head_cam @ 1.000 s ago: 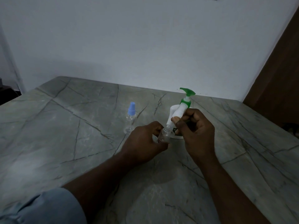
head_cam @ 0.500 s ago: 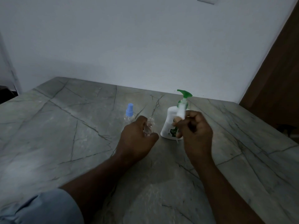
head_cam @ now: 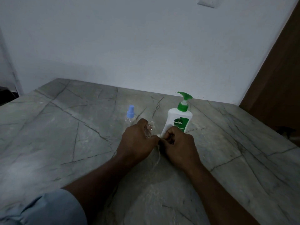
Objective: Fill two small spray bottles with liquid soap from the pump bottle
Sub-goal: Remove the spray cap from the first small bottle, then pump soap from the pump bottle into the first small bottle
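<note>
My left hand grips the uncapped spray bottle; my right hand pinches its sprayer head, just before the pump bottle. Blue-capped bottle untouched. Both look unfilled.

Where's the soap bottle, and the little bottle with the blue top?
soap bottle (head_cam: 177, 114): head view, on its white body.
little bottle with the blue top (head_cam: 130, 112): head view, on its blue cap.
</note>
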The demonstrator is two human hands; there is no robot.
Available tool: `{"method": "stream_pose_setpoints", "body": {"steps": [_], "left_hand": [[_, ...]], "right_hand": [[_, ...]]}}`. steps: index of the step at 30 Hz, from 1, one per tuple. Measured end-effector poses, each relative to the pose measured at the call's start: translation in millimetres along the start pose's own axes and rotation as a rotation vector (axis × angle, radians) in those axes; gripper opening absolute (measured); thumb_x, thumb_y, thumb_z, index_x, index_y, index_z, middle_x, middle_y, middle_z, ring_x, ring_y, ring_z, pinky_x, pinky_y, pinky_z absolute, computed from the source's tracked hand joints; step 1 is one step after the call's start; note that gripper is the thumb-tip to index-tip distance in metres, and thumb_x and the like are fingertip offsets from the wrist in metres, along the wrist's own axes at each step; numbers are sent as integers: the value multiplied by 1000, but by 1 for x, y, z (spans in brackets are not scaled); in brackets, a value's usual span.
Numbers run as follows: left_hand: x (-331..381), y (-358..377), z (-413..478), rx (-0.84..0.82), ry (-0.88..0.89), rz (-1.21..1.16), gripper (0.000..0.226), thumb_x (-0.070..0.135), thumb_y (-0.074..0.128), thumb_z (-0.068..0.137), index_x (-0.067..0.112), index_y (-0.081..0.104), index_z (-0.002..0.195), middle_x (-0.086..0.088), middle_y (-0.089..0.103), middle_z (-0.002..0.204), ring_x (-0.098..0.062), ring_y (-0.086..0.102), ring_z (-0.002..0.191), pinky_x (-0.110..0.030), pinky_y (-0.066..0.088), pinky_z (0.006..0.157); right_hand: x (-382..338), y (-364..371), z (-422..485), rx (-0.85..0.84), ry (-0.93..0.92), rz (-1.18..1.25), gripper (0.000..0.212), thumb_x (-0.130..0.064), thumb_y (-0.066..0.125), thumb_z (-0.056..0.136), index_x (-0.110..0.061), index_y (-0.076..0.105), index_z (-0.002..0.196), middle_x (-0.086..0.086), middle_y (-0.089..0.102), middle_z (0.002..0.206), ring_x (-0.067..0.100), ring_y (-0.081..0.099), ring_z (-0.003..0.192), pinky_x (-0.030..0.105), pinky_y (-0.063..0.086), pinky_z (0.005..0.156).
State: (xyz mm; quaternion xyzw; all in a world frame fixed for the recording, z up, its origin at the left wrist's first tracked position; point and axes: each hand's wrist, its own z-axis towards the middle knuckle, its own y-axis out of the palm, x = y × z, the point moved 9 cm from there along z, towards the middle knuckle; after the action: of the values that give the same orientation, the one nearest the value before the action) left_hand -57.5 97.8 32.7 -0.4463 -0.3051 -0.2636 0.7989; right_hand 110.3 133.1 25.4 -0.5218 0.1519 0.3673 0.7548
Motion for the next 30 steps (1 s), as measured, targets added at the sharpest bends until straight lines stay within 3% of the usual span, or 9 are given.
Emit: {"method": "stream_pose_setpoints", "body": {"steps": [5,9,12,16,19,25,30], "left_hand": [[-2,-1,1,16,3,-20,27,31,76,77,24,56,95,11,66,84,-7,63,74,-26,51,67],[1,-4,0,40,21,-27,27,30,75,79,28,55,97,14,63,83,-2,61,76,-22,48,68],[2,-8,-1,63,19,-32,26,30,75,80,28,55,96,17,59,79,2,58,75,-15,42,63],[7,-11,-3,75,36,-47,25,39,73,79,27,55,93,18,59,78,-3,60,75,-14,38,61],[4,-8,-2,64,22,-27,27,36,73,84,23,58,102,15,60,87,-7,60,79,-15,39,65],[2,-8,-1,81,38,-16,25,32,74,83,25,54,96,10,63,86,-7,61,78,-14,40,63],[4,-9,-2,84,55,-23,23,32,73,83,26,55,95,15,61,83,-2,60,75,-16,41,61]], "right_hand": [[-9,5,-4,-88,-100,35,16,-27,80,84,-26,65,90,-12,69,82,2,64,76,21,52,69],[-12,7,-5,-144,-147,50,1,-26,76,87,-26,76,86,-12,74,83,2,66,79,29,57,76],[-13,11,-7,-191,-129,10,10,-34,72,91,-29,80,96,-10,77,93,2,66,83,30,57,82],[-19,2,-6,-85,-196,-21,30,-43,64,84,-33,77,109,-14,76,106,3,66,93,21,53,85],[-14,-1,-3,-35,-187,-16,23,-39,69,86,-31,78,106,-15,75,105,1,65,92,17,50,84],[-15,7,-5,-94,-193,-88,16,-43,71,88,-31,77,96,-12,73,97,6,64,84,27,54,75],[-17,9,-6,-119,-190,-112,44,-49,63,85,-32,69,125,-12,71,124,12,65,112,37,55,98]]}}
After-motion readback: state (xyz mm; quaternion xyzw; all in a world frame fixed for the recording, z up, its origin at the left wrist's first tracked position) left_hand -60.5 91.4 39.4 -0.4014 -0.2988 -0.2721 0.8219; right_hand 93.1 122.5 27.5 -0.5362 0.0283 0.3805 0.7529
